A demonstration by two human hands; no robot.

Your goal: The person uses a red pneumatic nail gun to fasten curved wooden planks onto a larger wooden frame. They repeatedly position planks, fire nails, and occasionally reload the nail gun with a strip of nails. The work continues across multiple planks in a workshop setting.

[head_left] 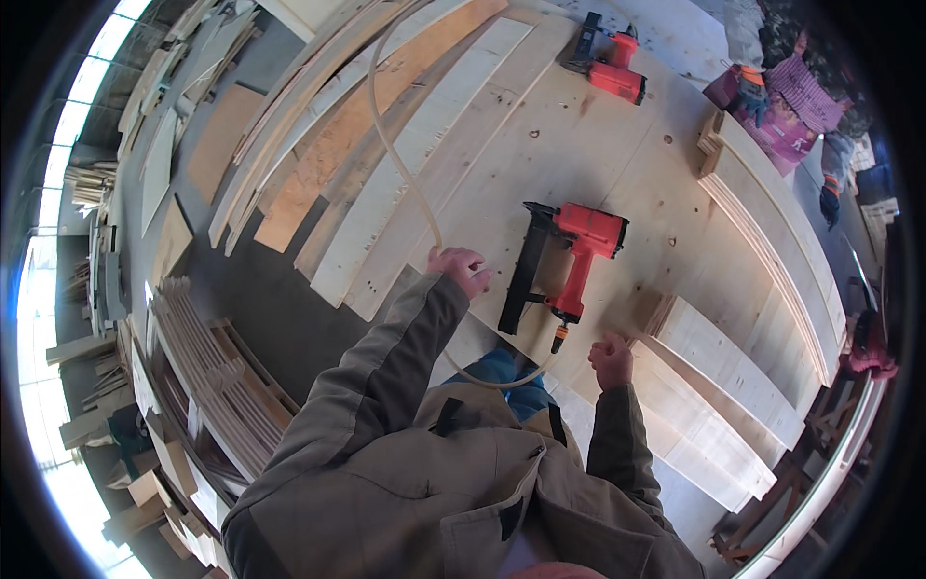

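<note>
My left hand (461, 268) is closed, fingers curled, over the near edge of the plywood. A small pale bit shows at its fingertips, too small to name. The pale air hose (400, 169) runs up to this hand and comes out again below the sleeve; whether the hand grips it I cannot tell. Between my hands a red and black pneumatic stapler (579, 246) lies on its side, with the hose joined to its handle end. My right hand (611, 360), also closed, is beside the ends of some pale boards (690, 405); what it holds, if anything, is hidden.
A second red stapler (612, 63) lies at the far side of the plywood tabletop (666, 222). Long boards (434, 116) lie to the left, and stacked strips (772, 241) to the right. Another person's gloved hand (750, 95) is at the far right, by a purple patterned bag (786, 106).
</note>
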